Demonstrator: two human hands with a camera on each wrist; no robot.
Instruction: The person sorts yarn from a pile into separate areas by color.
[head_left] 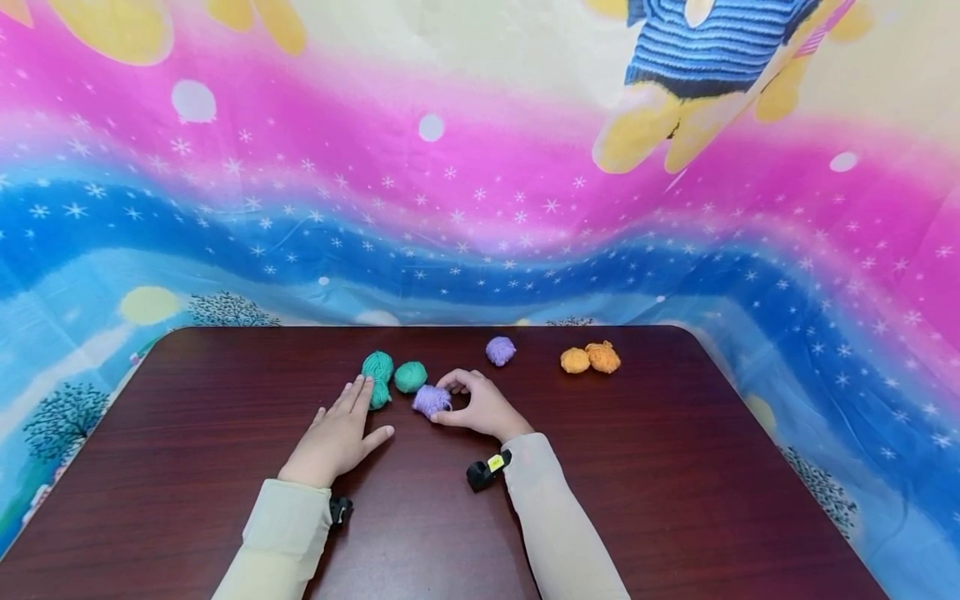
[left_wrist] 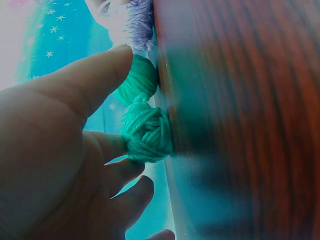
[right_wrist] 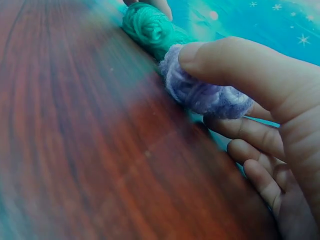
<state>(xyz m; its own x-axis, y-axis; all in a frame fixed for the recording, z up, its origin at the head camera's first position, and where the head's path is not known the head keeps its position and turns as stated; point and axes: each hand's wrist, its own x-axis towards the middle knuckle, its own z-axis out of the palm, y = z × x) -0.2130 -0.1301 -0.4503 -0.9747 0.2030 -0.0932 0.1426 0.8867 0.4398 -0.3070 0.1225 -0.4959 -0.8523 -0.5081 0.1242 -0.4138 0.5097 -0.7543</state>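
Purple, fuzzy yarn ball [head_left: 431,402] on or just above the red-brown wooden desk [head_left: 690,492]: my right hand [head_left: 486,408] pinches it between thumb and fingers. I'd expect it light, squashy and grippy, best held gently round its middle. My left hand [head_left: 332,433], fingers extended, touches a lobed green yarn bundle [head_left: 378,367].

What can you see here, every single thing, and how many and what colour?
Green yarn balls: two or three (hard to tell), green, by the left hand
Purple yarn balls: 2, purple, one in the right hand, one near the table's far edge
Orange yarn balls: 2, orange, side by side on the far right
Table: 1, dark reddish-brown, under the yarn
Backdrop: pink, blue and cream, behind the table
Wrist cameras: 2, black, one at each wrist
Sleeves: 2, pale, on both arms
Left hand: 1, touching green yarn
Right hand: 1, holding purple yarn
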